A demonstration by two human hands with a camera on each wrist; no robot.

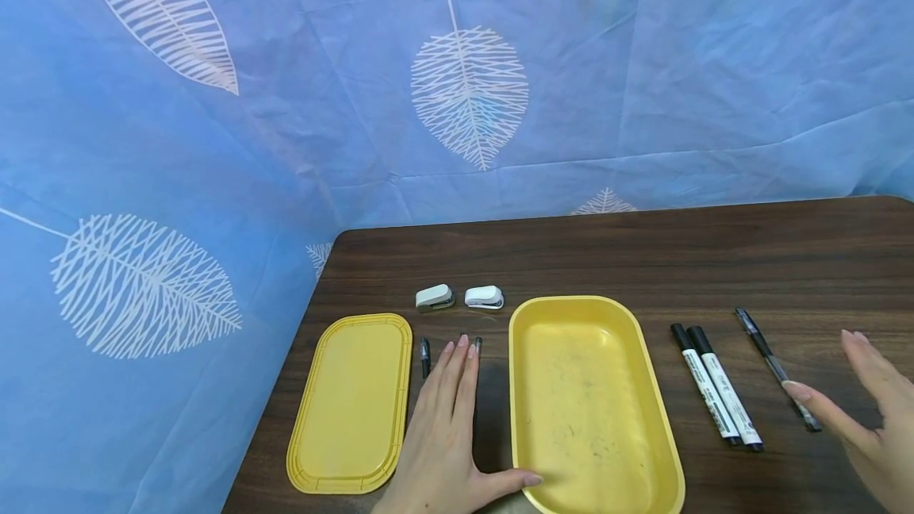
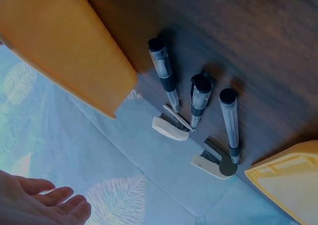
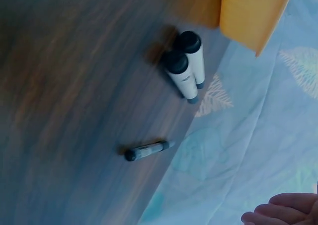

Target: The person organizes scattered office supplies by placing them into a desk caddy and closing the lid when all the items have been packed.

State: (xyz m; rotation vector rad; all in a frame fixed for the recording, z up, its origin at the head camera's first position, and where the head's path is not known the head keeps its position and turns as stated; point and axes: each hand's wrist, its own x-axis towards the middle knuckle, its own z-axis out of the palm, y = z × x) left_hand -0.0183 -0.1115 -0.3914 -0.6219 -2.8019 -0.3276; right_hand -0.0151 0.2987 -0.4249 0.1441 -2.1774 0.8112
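Note:
My left hand (image 1: 446, 435), fingers straight, hovers between a yellow lid (image 1: 350, 403) and a yellow box (image 1: 593, 403). Its thumb overlaps the box's near left rim in the head view; I cannot tell if it touches. Beneath it lie pens, mostly hidden in the head view; the left wrist view shows three clear-barrelled, black-capped ones, including a middle pen (image 2: 200, 96). On the right, my right hand (image 1: 867, 419) holds nothing, its fingers spread beside a black pen (image 1: 767, 355). Two white markers with black caps, a left marker (image 1: 707, 387) and a right marker (image 1: 727, 391), lie side by side.
Behind the left hand sit two small white staplers, a left one (image 1: 434, 297) and a right one (image 1: 485, 297). The dark wooden table (image 1: 714, 260) ends at a blue leaf-patterned cloth (image 1: 343, 101) at the back and left.

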